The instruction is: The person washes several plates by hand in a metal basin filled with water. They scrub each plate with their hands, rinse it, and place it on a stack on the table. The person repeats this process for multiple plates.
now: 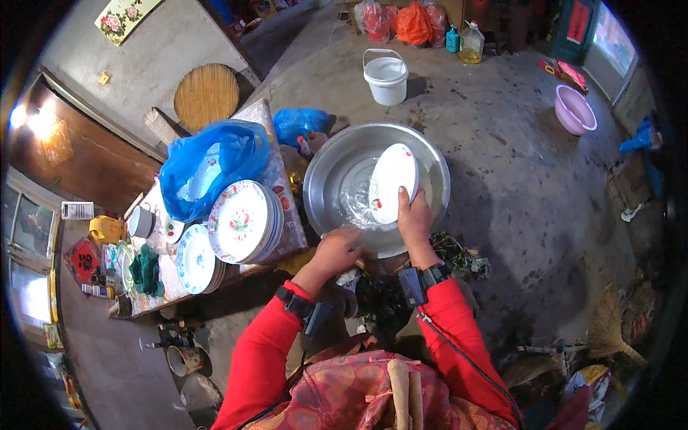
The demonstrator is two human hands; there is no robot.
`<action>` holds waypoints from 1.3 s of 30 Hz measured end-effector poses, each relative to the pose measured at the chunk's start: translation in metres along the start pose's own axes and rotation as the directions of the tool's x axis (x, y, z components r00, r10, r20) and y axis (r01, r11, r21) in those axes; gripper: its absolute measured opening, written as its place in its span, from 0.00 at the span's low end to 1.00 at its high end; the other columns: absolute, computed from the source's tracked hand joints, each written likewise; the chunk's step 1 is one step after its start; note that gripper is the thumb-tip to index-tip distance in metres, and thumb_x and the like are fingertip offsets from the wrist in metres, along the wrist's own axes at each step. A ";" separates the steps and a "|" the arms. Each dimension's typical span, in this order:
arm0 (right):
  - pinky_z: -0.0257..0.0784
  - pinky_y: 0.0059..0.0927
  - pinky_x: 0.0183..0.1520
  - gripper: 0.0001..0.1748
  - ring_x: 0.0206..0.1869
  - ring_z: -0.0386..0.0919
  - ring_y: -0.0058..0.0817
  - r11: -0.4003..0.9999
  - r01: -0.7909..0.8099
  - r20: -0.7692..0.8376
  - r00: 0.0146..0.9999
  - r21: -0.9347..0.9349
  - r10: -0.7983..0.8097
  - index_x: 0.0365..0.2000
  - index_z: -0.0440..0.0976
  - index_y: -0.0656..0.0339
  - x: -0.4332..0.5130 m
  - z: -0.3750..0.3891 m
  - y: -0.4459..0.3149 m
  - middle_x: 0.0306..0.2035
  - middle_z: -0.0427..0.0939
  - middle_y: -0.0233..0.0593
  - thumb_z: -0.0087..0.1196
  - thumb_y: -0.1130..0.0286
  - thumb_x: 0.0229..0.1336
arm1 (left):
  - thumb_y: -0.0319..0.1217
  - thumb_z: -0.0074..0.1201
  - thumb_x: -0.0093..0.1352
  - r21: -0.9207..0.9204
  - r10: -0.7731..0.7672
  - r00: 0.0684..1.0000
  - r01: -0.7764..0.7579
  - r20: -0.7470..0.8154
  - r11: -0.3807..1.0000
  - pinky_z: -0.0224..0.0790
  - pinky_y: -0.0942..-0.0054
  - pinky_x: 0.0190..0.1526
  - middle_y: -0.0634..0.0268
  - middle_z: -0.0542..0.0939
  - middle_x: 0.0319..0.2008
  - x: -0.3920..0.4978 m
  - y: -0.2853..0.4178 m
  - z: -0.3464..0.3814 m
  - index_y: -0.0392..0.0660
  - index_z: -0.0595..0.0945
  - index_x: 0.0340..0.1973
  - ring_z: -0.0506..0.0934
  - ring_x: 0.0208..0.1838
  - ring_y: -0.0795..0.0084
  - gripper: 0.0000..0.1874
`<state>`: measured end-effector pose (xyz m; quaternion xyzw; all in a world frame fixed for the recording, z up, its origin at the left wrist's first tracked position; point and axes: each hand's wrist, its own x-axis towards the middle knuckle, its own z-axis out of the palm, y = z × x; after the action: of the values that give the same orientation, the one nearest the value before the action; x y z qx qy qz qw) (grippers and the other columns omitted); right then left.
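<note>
My right hand (416, 217) grips the lower edge of a white plate (395, 180) with small red motifs, thumb on the near side. The plate is tilted over a wide metal basin (431, 156) that holds water; ripples show beside its left edge. My left hand (338, 248) is at the basin's near left rim, slightly blurred, with fingers apart and nothing seen in it. To the left, a stack of floral plates (239, 220) stands on a low table (293, 228). Beside it is a second stack with blue patterns (196, 260).
A blue plastic bag (215, 161) with dishes inside lies on the table, near a dark green cloth (146, 271). A white bucket (386, 86) stands beyond the basin. Farther right are a pink basin (575, 110) and a straw broom (610, 322). Leafy scraps (457, 258) lie by the near rim.
</note>
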<state>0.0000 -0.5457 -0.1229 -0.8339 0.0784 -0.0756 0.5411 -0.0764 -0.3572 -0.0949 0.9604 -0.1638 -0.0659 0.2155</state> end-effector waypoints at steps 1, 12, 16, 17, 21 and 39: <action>0.68 0.50 0.46 0.33 0.43 0.75 0.55 0.999 -0.015 -0.002 1.000 -0.030 0.015 0.57 0.59 0.63 0.000 -0.003 -0.001 0.39 0.77 0.59 0.42 0.48 0.61 | 0.35 0.58 0.61 -0.016 -0.031 0.999 0.030 -0.039 0.999 0.62 0.60 0.60 0.51 0.75 0.52 -0.005 -0.002 0.002 0.41 0.77 0.49 0.71 0.57 0.50 0.22; 0.75 0.41 0.28 0.32 0.30 0.80 0.40 0.701 -0.624 0.452 0.765 0.345 0.458 0.48 0.66 0.66 0.002 0.016 0.019 0.27 0.79 0.47 0.46 0.46 0.59 | 0.35 0.59 0.59 -0.052 -0.015 0.969 0.003 -0.248 0.999 0.63 0.56 0.56 0.49 0.75 0.50 -0.007 -0.001 0.006 0.43 0.73 0.52 0.72 0.55 0.51 0.26; 0.74 0.31 0.19 0.30 0.24 0.79 0.34 0.384 -0.735 0.607 0.678 0.559 0.415 0.45 0.68 0.65 -0.005 0.025 0.020 0.25 0.77 0.43 0.48 0.46 0.58 | 0.35 0.59 0.60 0.134 0.121 0.929 -0.078 -0.350 0.988 0.57 0.53 0.62 0.50 0.74 0.53 -0.001 0.014 -0.001 0.47 0.69 0.58 0.70 0.59 0.53 0.31; 0.73 0.30 0.19 0.30 0.23 0.78 0.35 0.363 -0.719 0.590 0.694 0.592 0.413 0.45 0.68 0.66 -0.007 0.026 0.019 0.27 0.77 0.44 0.49 0.46 0.58 | 0.35 0.59 0.60 0.143 0.116 0.962 -0.082 -0.248 0.986 0.56 0.51 0.62 0.51 0.74 0.53 0.003 0.017 -0.003 0.48 0.69 0.58 0.70 0.59 0.53 0.30; 0.74 0.31 0.20 0.31 0.22 0.77 0.34 0.407 -0.669 0.567 0.743 0.622 0.356 0.47 0.68 0.65 -0.006 0.022 0.012 0.32 0.77 0.44 0.49 0.46 0.57 | 0.34 0.59 0.59 0.216 0.148 0.987 -0.131 -0.065 0.968 0.52 0.45 0.62 0.59 0.75 0.53 0.017 0.017 -0.014 0.53 0.73 0.54 0.70 0.60 0.56 0.26; 0.72 0.39 0.42 0.31 0.45 0.72 0.34 0.070 -0.574 0.539 0.798 0.816 0.270 0.53 0.64 0.61 -0.014 0.019 0.006 0.47 0.71 0.42 0.54 0.55 0.51 | 0.29 0.54 0.59 0.171 0.254 0.936 -0.216 -0.244 0.961 0.55 0.51 0.62 0.63 0.80 0.43 0.039 0.027 0.005 0.53 0.79 0.43 0.74 0.55 0.64 0.16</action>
<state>-0.0099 -0.5284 -0.1367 -0.2541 0.1873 0.1586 0.9355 -0.0482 -0.3954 -0.0898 0.9469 -0.2516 0.1005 0.1732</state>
